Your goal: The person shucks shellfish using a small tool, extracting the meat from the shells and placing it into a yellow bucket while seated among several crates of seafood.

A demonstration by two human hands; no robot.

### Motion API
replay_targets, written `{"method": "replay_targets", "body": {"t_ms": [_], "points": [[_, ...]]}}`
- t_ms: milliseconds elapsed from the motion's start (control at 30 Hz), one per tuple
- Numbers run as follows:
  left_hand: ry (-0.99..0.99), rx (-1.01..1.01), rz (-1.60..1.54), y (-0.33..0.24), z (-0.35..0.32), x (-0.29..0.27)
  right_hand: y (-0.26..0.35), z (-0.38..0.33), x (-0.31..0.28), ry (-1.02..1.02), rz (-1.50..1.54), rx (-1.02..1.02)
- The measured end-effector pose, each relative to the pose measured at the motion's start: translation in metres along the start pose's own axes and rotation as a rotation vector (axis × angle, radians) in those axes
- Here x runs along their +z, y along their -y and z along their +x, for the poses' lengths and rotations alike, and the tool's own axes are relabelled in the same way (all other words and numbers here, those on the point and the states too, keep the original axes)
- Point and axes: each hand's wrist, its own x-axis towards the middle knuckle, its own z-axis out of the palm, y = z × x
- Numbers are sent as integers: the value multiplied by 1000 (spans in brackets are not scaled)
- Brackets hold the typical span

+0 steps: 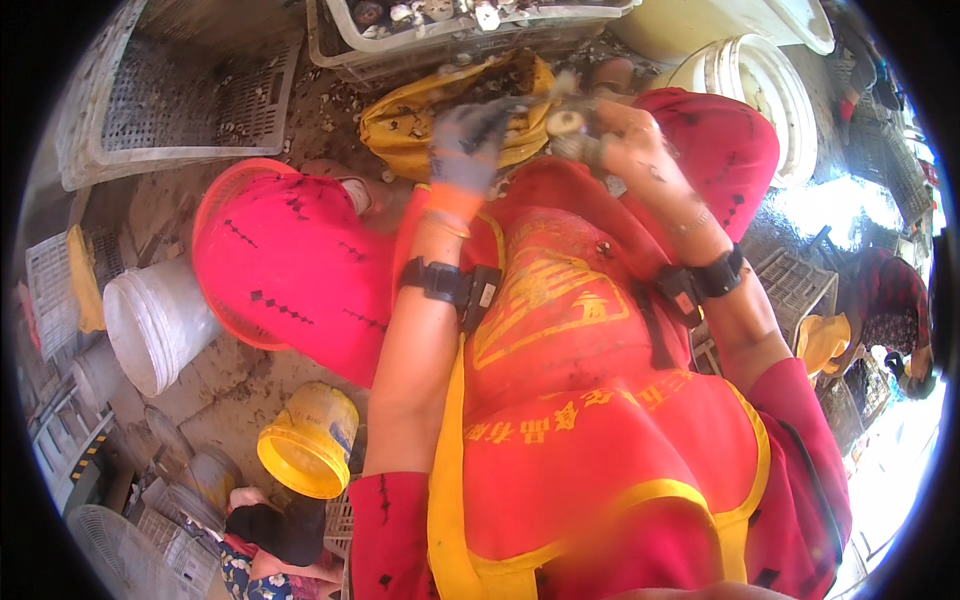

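Observation:
My left hand [468,150], in a grey and orange glove, is over a yellow sack-like container [395,135] between my knees. Motion smears its dark fingertips, so its grip does not show clearly. Close by on the right, my bare right hand [632,138] is closed, its fingers bent round a pale, round mushroom [566,123]. The fingertips of both hands nearly meet above the sack's rim. Dark smears and pale bits are around the sack.
Ahead stands a plastic crate [350,48] of mushrooms. Another crate [195,152] is at far left. White buckets [165,320] [795,110] flank me, and a yellow bucket [310,440] lies behind on the left. Other people [290,530] [895,310] sit nearby.

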Motion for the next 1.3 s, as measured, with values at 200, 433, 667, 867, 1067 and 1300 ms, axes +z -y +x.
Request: {"method": "replay_targets", "body": {"t_ms": [200, 433, 667, 867, 1067, 1300], "points": [[104, 186, -4, -64, 15, -9, -10, 8, -6, 21, -4, -224], [83, 241, 242, -21, 8, -6, 9, -7, -1, -20, 14, -4], [-81, -123, -116, -57, 12, -10, 7, -2, -8, -102, 6, -74], [19, 108, 234, -68, 14, -14, -9, 12, -7, -177, 17, -190], [175, 254, 445, -71, 16, -31, -22, 18, -27, 57, -271, -498], [410, 334, 350, -76, 14, -36, -42, 17, -66, 673, -207, -123]]}}
